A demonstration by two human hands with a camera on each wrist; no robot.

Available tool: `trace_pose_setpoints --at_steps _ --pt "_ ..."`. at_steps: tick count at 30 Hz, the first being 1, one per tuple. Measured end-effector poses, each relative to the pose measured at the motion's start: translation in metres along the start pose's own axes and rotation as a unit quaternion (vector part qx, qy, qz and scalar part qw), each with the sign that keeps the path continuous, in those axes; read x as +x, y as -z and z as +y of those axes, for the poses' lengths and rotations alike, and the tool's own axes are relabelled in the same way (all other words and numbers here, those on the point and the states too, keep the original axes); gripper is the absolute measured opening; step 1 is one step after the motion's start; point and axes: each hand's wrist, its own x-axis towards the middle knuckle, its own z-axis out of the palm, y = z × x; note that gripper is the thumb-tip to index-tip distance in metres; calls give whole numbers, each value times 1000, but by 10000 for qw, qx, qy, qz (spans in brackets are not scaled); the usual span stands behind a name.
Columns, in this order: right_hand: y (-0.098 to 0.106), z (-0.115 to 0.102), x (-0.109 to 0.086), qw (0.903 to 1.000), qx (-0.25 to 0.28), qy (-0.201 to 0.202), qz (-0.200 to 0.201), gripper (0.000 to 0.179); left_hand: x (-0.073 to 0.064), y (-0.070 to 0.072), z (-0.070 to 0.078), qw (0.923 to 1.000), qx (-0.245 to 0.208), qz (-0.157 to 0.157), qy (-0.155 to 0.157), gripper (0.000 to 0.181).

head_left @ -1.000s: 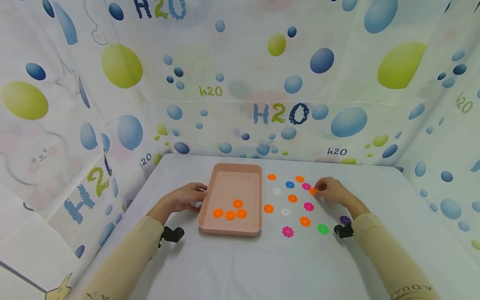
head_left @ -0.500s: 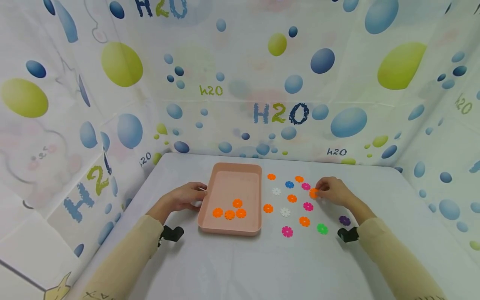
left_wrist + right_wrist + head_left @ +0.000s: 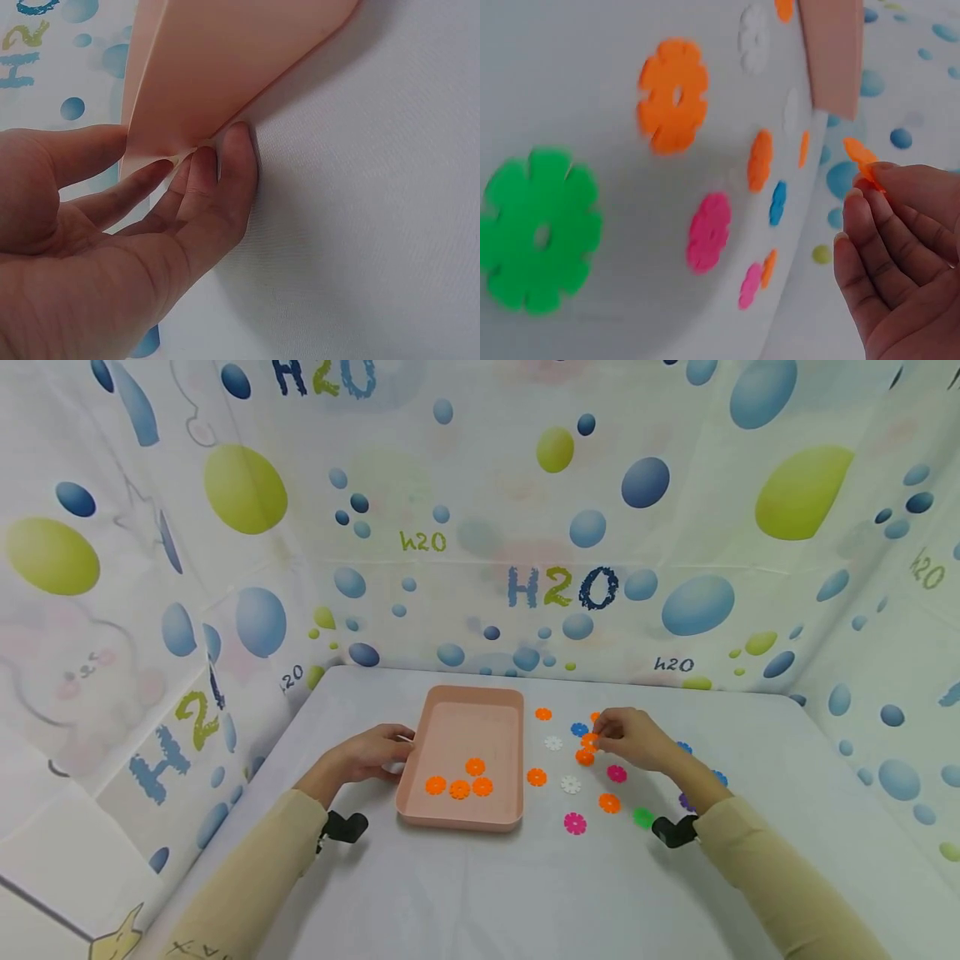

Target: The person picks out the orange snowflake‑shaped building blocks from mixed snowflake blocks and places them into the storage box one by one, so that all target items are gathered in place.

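Note:
An orange flower-shaped plastic disc (image 3: 860, 156) is pinched between the thumb and fingertips of my right hand (image 3: 637, 739), raised over the scattered discs. In the head view it overlaps another orange disc (image 3: 585, 757). My left hand (image 3: 375, 752) touches the outer left side of a shallow pink tray (image 3: 468, 695); in the left wrist view its thumb meets the rim and its fingers lie loosely bent by the outer wall (image 3: 195, 82). Several orange discs (image 3: 460, 790) lie inside the tray, near its front.
Right of the tray lie loose discs: white (image 3: 571, 785), pink (image 3: 575, 823), green (image 3: 643, 818), blue (image 3: 579, 729) and orange (image 3: 610, 803). More blue discs (image 3: 720, 777) and a purple one are partly hidden by the right forearm. Printed curtains surround the white table (image 3: 465, 893).
My right hand has moved left, carrying the orange disc off the table toward the tray. Blue discs show beyond the right forearm. The left hand and tray stay put.

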Motion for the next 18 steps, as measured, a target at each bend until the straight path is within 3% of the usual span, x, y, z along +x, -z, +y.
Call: trace_pose_setpoints --at_steps 9,18 --pt "-24 -33 11 9990 192 407 -79 12 -2 -2 1 10000 -27 -43 10 55" --pt "-50 -69 25 9921 288 1200 -225 7 -3 -2 2 10000 11 -3 -5 54"
